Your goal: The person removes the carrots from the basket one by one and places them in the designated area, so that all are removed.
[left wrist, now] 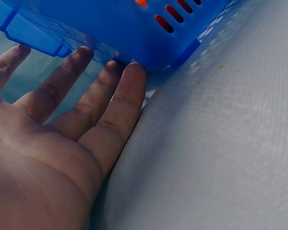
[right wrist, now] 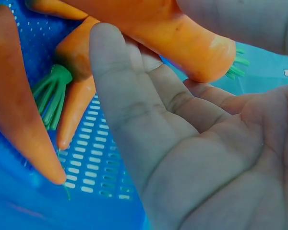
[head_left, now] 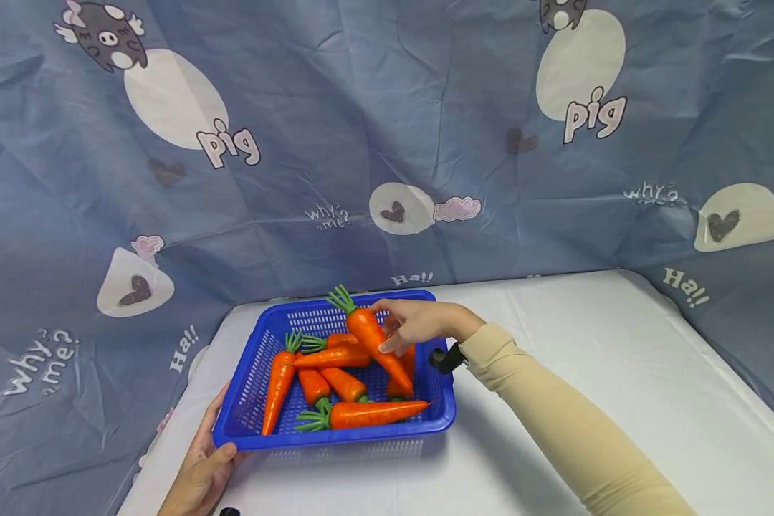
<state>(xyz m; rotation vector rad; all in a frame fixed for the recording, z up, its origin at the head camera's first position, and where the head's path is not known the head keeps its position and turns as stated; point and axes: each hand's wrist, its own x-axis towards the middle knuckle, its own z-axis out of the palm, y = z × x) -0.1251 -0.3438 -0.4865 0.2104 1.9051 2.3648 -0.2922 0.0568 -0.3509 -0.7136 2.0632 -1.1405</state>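
Pig-print cloth [head_left: 335, 129] behind; blue basket [head_left: 309, 438] toward far-left corner of white table [head_left: 555, 322]! Right hand [head_left: 416, 322] grips slanted carrot [head_left: 369, 331] over basket: best lift tip clear; left hand [head_left: 201, 467] pinches near-left rim, steady there.

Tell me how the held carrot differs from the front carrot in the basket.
The right hand grips the held carrot; the front carrot lies unheld in the basket. The held carrot slants, greens at the far end; the front carrot lies sideways, greens to the left. Both are orange and taper.
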